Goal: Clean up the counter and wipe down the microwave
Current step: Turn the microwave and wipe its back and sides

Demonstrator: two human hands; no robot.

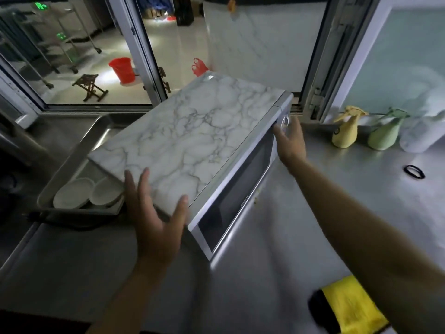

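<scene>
Microwave [192, 141], marble-topped and white, sits unwiped between open left hand [154, 213] and right hand [289, 138]; yellow cloth [351, 307] lies unused on steel worktop [301, 237].

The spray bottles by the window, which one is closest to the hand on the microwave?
The yellow spray bottle. It stands nearer the right hand than the green spray bottle, which is further right.

Both forearms [361, 213] bare, no sleeves or jewellery.
</scene>
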